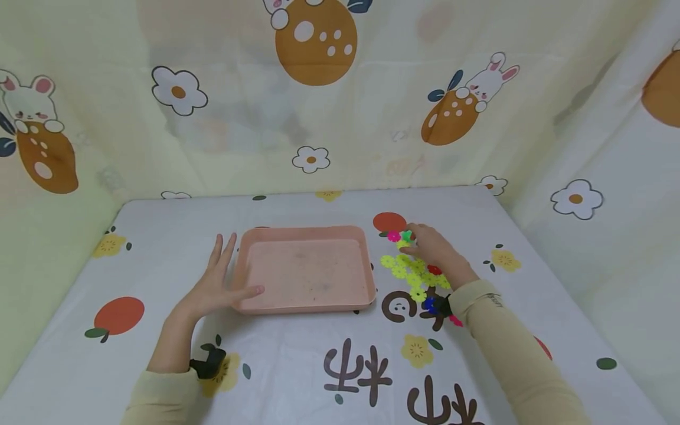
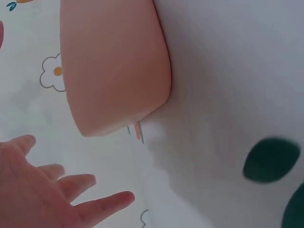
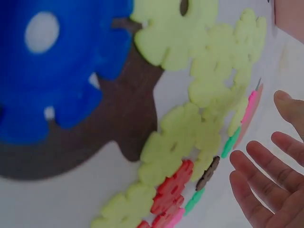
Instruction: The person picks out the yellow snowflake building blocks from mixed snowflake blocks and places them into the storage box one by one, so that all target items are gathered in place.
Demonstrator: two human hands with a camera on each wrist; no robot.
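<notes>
A shallow pink tray [image 1: 303, 271] lies on the cloth-covered table. My left hand [image 1: 209, 289] is at its left side, fingers spread, the thumb lying over the near left corner in the head view. To the tray's right is a loose spread of flat, flower-shaped plastic pieces, mostly yellow-green [image 1: 414, 277]. My right hand [image 1: 438, 248] hovers by the far end of them, fingers apart and loosely bent, nothing between them in the right wrist view. Near its fingertips are a green piece [image 1: 406, 235] and a pink piece [image 1: 393, 236].
A blue piece [image 3: 80, 61] sits large in the right wrist view, close under the wrist. Red pieces [image 3: 173, 185] lie among the yellow-green ones. A patterned curtain [image 1: 239, 130] rises behind the table [image 1: 276, 366] and at its sides.
</notes>
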